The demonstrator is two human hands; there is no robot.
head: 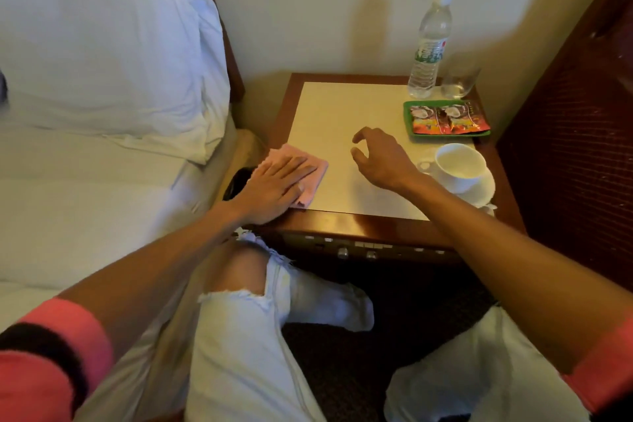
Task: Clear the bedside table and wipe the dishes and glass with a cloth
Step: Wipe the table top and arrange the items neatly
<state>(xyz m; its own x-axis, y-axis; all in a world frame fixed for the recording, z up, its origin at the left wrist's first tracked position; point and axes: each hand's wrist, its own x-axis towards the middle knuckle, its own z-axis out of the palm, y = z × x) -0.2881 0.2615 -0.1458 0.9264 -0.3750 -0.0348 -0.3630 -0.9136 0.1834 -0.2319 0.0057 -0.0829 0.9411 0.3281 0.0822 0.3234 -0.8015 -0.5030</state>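
A folded pink cloth [313,171] lies at the near left corner of the bedside table [342,113]. My left hand [277,181] rests flat on it with the fingers together. My right hand [380,158] hovers over the middle of the table, fingers curled apart and holding nothing. To its right a white cup [460,163] stands on a white saucer [484,190]. Behind the cup, a green tray [409,120] carries colourful sachets [448,118]. At the far right corner stand a clear glass [459,80] and a plastic water bottle [430,44].
The bed with a white pillow [102,58] runs along the left of the table. A dark wooden panel [575,130] closes off the right side. A control strip with knobs [356,248] runs under the table's front edge. My knees in white jeans sit below.
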